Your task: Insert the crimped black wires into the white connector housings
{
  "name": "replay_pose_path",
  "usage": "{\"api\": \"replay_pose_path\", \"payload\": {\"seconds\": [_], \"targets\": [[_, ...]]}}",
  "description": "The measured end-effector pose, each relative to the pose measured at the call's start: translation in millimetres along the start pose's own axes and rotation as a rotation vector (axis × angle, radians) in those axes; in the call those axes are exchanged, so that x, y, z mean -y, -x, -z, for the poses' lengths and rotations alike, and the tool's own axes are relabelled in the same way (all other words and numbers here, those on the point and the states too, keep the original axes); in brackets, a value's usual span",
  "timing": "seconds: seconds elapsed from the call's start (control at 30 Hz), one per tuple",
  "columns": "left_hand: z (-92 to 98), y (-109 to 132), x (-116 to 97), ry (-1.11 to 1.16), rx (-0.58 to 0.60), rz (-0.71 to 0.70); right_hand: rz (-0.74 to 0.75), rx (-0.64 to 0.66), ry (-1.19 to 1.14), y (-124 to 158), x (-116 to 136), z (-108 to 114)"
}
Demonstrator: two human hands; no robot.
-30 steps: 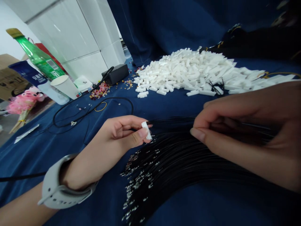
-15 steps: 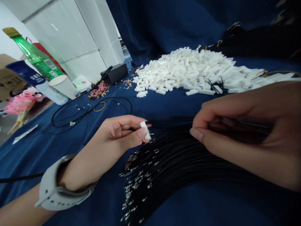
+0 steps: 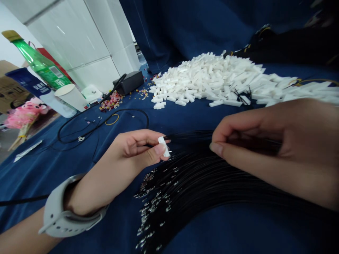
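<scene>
Head view: a white connector housing [image 3: 164, 146] is pinched by the left hand [image 3: 129, 151], black crimped wires [image 3: 201, 180] are gathered narrowly by the right hand [image 3: 267, 148]; few seem fitted, though that is hard to tell, and a large housing heap [image 3: 209, 77] is left lying beyond.

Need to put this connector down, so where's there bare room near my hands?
Bare blue cloth lies between the white connector pile and the black wires, with another patch below the wires at near right. It's crowded under your right hand, where the wires spread, and around the paper cup far left.
</scene>
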State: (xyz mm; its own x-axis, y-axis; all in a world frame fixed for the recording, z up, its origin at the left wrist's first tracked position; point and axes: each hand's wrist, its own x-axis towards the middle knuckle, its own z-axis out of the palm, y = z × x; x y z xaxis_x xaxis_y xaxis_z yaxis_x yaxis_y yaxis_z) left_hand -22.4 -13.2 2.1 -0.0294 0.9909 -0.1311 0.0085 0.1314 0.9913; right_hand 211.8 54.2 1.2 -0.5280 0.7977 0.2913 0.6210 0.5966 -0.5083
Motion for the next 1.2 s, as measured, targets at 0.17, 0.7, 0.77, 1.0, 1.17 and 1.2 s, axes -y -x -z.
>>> {"api": "replay_pose_path", "payload": {"seconds": [0.17,0.7,0.77,1.0,1.17,1.2], "targets": [[-1.5,1,7,-0.033,0.05,-0.035,0.139,0.121,-0.104,-5,0,-12],[-26.4,12,3,-0.099,-0.034,0.003,0.669,-0.071,0.196,12,1,-30],[-27.9,12,2,-0.08,-0.038,0.003,0.664,-0.089,0.19,12,5,-29],[-20.9,8,-1,-0.224,0.018,-0.099,0.736,-0.162,0.169,16,10,-31],[-14.0,5,0,-0.223,0.0,-0.067,0.782,-0.064,0.254,14,0,-35],[-13.3,4,0,-0.216,-0.006,-0.053,0.784,-0.06,0.255,13,-1,-34]]}}
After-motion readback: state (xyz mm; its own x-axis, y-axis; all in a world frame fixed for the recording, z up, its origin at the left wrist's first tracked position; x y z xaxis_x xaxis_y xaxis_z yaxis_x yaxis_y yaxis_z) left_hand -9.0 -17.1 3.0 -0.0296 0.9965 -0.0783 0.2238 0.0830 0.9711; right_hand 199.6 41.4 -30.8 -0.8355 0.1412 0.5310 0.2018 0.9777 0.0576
